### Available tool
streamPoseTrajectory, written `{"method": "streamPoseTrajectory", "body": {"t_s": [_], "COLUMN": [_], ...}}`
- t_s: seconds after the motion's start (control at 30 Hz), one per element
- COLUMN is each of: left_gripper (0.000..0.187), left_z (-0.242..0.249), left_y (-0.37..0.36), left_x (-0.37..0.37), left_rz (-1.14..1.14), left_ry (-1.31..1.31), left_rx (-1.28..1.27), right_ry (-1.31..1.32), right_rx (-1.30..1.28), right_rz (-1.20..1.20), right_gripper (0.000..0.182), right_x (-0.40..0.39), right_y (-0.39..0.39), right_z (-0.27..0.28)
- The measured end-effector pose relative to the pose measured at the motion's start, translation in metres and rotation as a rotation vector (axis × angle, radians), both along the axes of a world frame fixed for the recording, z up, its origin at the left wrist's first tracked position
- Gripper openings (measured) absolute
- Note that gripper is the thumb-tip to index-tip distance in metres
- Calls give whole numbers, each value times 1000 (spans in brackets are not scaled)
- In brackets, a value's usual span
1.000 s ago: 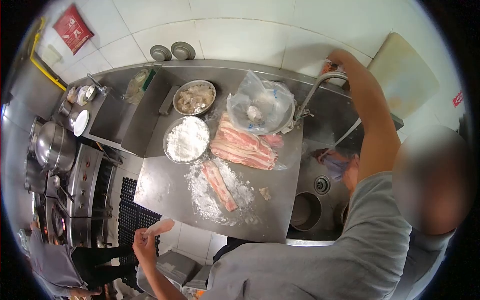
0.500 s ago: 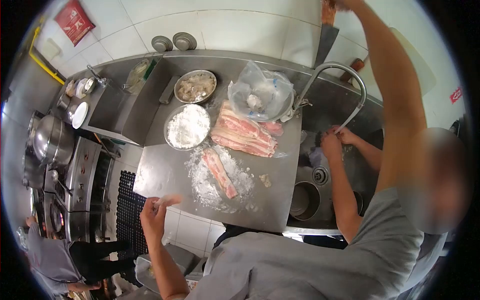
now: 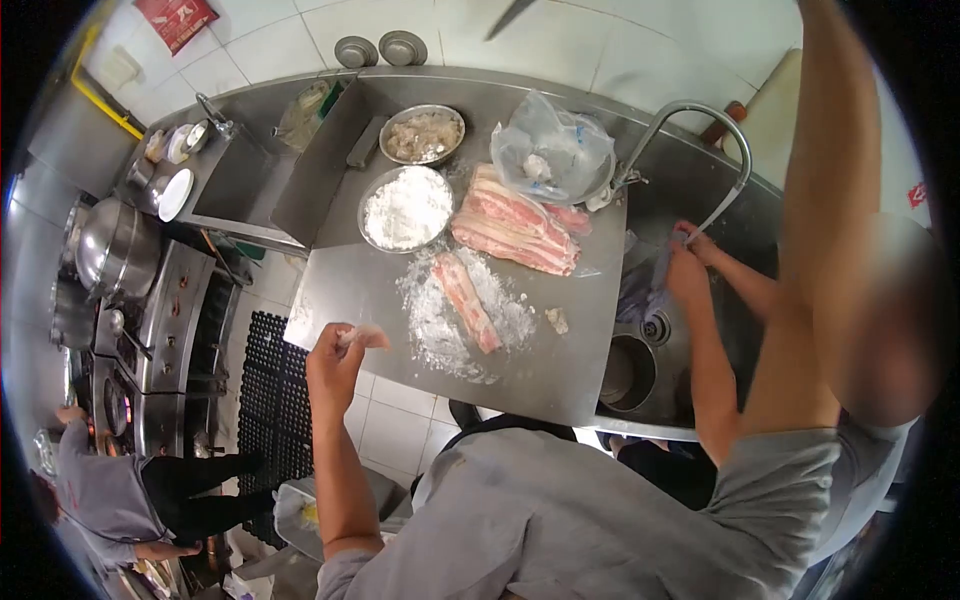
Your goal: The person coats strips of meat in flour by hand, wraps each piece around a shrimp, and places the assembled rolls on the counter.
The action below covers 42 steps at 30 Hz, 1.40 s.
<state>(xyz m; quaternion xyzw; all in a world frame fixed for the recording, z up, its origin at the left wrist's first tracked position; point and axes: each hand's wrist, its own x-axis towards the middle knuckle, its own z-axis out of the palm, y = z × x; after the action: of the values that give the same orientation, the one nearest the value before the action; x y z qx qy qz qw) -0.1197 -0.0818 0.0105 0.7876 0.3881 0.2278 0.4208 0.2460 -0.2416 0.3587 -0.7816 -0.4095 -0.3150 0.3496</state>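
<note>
Flouring of pork strips is going on at the bench (image 3: 340, 300).
Left hand (image 3: 335, 362) is pinching a thin meat piece (image 3: 362, 337) over the bench edge, near the floured strip (image 3: 468, 302). Right hand is lying outside the view, so I cannot tell its state. Next, the piece is probably needing a careful lowering into the flour.

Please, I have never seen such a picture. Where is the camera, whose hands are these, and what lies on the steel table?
One wide-angle camera, worn on a person's head, looks down at a kitchen counter. There is no machine, only bare hands. The left hand pinches a small pale piece. The right arm rises out of the picture, so that hand is unseen. On the steel counter lie a meat strip in spilled flour, stacked meat slabs, a flour bowl and a plastic bag. At the sink, another person's hands are busy.
</note>
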Motion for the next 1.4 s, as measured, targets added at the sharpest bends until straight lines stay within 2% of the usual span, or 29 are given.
{"method": "streamPoseTrajectory", "body": {"t_s": [0.07, 0.13, 0.17, 0.23, 0.3, 0.33, 0.4, 0.43, 0.5, 0.57, 0.67, 0.73, 0.77, 0.87, 0.9, 1.0, 1.03, 1.1, 1.17, 1.27, 1.3, 1.4], "left_gripper": [13, 14, 13, 13, 14, 14, 14, 15, 15, 15, 16, 16, 16, 16, 21, 32, 42, 44, 43, 41, 39, 36], "left_z": [-7, -6, -6, -12, -17, -20, -27, -20, 2, -5, -15, -18, -18, -34, -64, -131, -139, -137, -127, -126, -117, -131], "left_y": [5, 11, 14, 23, 31, 34, 41, 40, 33, 41, 51, 57, 58, 59, 72, 84, 78, 65, 57, 68, 65, 65], "left_x": [1, 2, 2, -1, -5, -6, -7, -6, -2, -5, -9, -5, -3, 7, -1, -31, -37, -42, -40, -37, -31, -15], "left_rz": [-8, -16, -10, -16, -35, -28, -19, -7, 19, 28, 26, 31, 73, 208, 240, 159, 122, 211, 242, 24, -142, -448], "left_ry": [-53, -8, -31, -69, -104, -100, -83, -45, 34, 17, -26, -99, -80, -405, -392, 371, 460, 527, 491, 273, 173, 94], "left_rx": [-29, 34, 57, 24, 1, 0, -5, 7, 30, 12, -13, -55, -116, -517, -583, 63, 255, 398, 540, 763, 743, 706], "right_ry": [96, 321, 381, 660, 892, 998, 1019, 854, 1133, 1241, 1131, 1259, 1324, 1444, 1335, 1051, 981, 903, 881, 877, 1002, 1331], "right_rx": [159, 208, 116, 302, 490, 379, 354, 263, 343, 239, 111, 103, 99, -73, -152, -456, -602, -840, -1026, -943, -881, -678], "right_rz": [77, -40, 344, 465, 434, 472, 485, 358, 425, 286, 321, 319, 317, 310, 310, 256, 200, 170, 227, 238, 288, 452], "right_gripper": [32, 33, 50, 38, 22, 19, 15, 15, 20, 22, 25, 29, 31, 44, 46, 52, 54, 57, 58, 57, 56, 50], "right_x": [-22, -52, 24, -23, -46, -56, -76, -79, -108, -131, -151, -160, -162, -156, -156, -159, -162, -163, -163, -170, -172, -176], "right_y": [-7, -9, -37, -26, -18, -25, -28, -31, -41, -54, -81, -90, -92, -99, -96, -75, -65, -50, -39, -28, -26, -24], "right_z": [-36, -65, -99, -150, -203, -222, -273, -306, -333, -359, -409, -421, -427, -449, -447, -421, -403, -396, -400, -407, -406, -413]}}
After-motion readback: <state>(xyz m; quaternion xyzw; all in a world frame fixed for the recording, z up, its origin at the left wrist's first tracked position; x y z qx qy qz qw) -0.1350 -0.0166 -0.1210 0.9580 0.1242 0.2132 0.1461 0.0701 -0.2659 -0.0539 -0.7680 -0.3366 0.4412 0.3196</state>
